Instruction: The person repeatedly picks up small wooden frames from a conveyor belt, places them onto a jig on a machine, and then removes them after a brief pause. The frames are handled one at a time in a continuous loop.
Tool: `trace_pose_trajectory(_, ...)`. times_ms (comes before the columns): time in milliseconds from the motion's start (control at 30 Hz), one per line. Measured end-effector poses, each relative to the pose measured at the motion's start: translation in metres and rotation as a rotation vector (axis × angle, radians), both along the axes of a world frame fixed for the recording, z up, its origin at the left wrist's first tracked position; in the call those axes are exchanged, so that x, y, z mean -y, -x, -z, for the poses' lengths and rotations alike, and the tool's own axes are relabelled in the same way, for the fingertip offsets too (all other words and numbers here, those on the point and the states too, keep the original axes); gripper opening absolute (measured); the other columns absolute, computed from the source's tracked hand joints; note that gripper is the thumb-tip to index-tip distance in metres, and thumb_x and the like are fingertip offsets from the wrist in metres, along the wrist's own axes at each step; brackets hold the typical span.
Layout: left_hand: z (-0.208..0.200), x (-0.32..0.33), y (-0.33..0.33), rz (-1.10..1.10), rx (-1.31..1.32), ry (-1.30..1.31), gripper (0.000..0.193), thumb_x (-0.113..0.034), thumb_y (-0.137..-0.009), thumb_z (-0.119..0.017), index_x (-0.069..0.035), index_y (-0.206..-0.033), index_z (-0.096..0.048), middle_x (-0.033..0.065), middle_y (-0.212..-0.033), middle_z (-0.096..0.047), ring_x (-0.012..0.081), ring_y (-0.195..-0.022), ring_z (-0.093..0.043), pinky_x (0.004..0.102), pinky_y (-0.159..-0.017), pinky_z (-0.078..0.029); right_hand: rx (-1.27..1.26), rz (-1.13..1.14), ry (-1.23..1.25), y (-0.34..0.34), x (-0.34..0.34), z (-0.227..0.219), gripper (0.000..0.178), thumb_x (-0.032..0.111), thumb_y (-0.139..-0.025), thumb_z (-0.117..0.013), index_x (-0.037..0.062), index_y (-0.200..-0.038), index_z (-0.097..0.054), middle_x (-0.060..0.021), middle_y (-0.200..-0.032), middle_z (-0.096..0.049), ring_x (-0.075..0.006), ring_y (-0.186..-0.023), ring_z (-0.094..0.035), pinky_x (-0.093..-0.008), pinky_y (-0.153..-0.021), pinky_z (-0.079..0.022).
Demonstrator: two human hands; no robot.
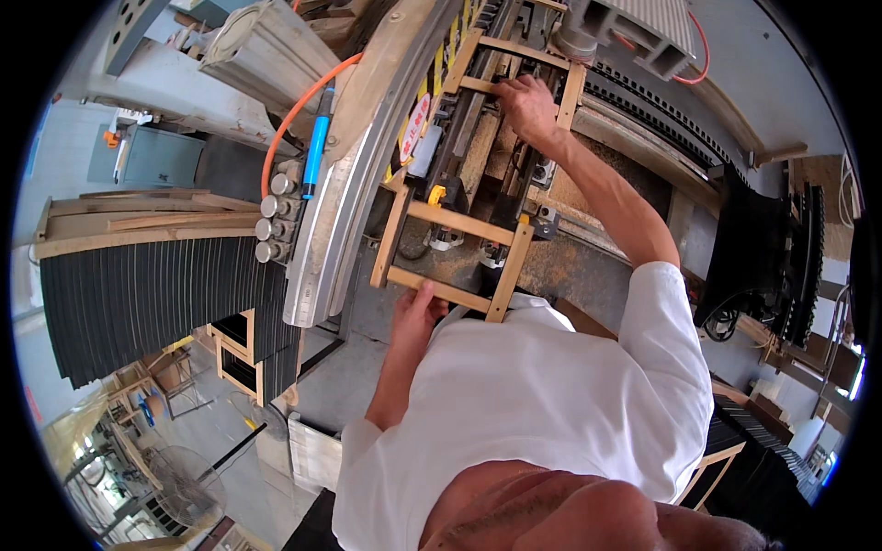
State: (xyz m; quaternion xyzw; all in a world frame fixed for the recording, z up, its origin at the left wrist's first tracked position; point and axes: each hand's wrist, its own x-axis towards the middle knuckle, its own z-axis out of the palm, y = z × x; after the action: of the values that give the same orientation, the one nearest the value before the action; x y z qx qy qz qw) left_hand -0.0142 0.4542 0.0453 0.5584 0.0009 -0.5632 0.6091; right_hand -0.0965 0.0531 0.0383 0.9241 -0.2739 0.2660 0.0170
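Note:
Wooden frame pieces with crossbars lie over the machine bed [478, 151]. My left hand [418, 317] is closed on the near crossbar of the near wooden frame [459, 221], its thumb on top and its other fingers mostly hidden below. Farther off, my right hand [530, 108] reaches across, its bent fingers closed at the inner crossbar of the far wooden frame part [525, 51]. Whether near and far parts join into one long frame I cannot tell. Under the near frame show metal fittings [446, 239] and a yellow piece [436, 195].
A metal beam [322, 234] with round knobs [276, 225] and a blue cylinder [318, 147] runs along the left. Beyond it stands a long stack of black panels [165, 294]. Sawdust covers the bed at right, near a black slotted track [661, 119]. An orange hose [285, 129] arches overhead.

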Motion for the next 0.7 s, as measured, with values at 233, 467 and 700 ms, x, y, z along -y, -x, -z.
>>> trace_pose_trajectory(233,0.022,-0.044,-0.007,-0.321,-0.162,0.024,0.018,-0.027,-0.086,-0.067,-0.011,-0.089,-0.058,-0.0005,-0.077,-0.059,0.0132,-0.070,-0.054,0.0266,-0.061,-0.043,-0.279,0.103,0.115,-0.016,0.069,-0.015,0.034,0.004,-0.074,-0.059,0.0128,-0.107,-0.061,-0.0100,-0.087,-0.068,-0.0263,-0.097,-0.058,-0.0391,-0.082,-0.038)
trace_pose_trajectory(467,0.054,-0.063,-0.022,-0.526,-0.122,-0.024,0.018,-0.025,-0.085,-0.068,-0.010,-0.091,-0.060,0.0018,-0.075,-0.060,0.0137,-0.067,-0.057,0.0270,-0.060,-0.046,-0.413,0.153,0.137,-0.039,0.128,-0.019,0.031,0.001,-0.079,-0.055,0.0091,-0.109,-0.059,-0.0169,-0.082,-0.066,-0.0340,-0.095,-0.059,-0.0485,-0.094,-0.036)
trace_pose_trajectory(700,0.090,-0.072,-0.028,-0.628,-0.111,-0.086,0.019,-0.023,-0.086,-0.066,-0.007,-0.087,-0.056,0.0039,-0.072,-0.059,0.0153,-0.066,-0.058,0.0269,-0.057,-0.047,-0.478,0.140,0.025,-0.042,0.151,-0.013,0.037,-0.005,-0.078,-0.053,0.0078,-0.113,-0.054,-0.0211,-0.089,-0.063,-0.0411,-0.100,-0.055,-0.0546,-0.099,-0.029)
